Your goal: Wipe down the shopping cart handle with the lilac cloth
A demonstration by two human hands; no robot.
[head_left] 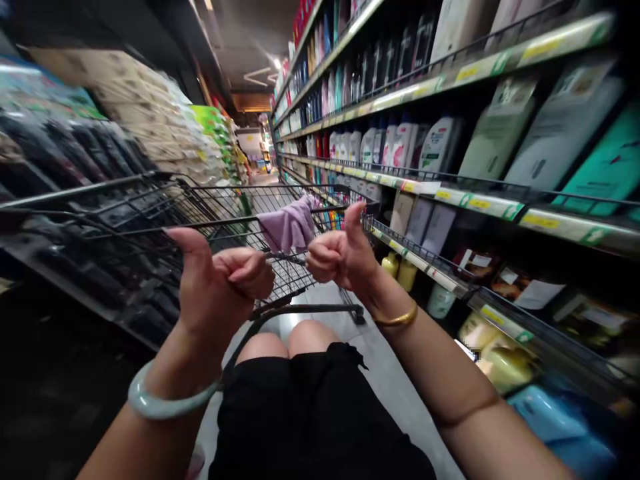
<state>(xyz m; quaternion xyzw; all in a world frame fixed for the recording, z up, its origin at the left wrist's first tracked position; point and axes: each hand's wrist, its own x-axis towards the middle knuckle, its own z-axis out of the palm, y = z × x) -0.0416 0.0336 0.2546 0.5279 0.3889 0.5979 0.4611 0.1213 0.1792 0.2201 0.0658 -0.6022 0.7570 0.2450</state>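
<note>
Both of my hands are raised in front of me with the fingers curled into fists and the thumbs sticking up. My left hand (215, 283) wears a pale jade-coloured bangle (160, 400) at the wrist. My right hand (345, 253), with a gold bangle (400, 317), faces it across a small gap. Nothing shows in either fist. Just beyond them stands a black wire shopping cart (220, 200). A lilac cloth (287, 227) hangs over the cart's near side, between and behind my hands. I cannot see whether either hand touches the cart.
On the right, long shelves carry shampoo bottles (440, 143), with price strips (480, 203) along their edges. Stacked packaged goods (135, 107) line the left side. A grey tiled floor (390, 373) runs beneath the cart, and the aisle continues ahead.
</note>
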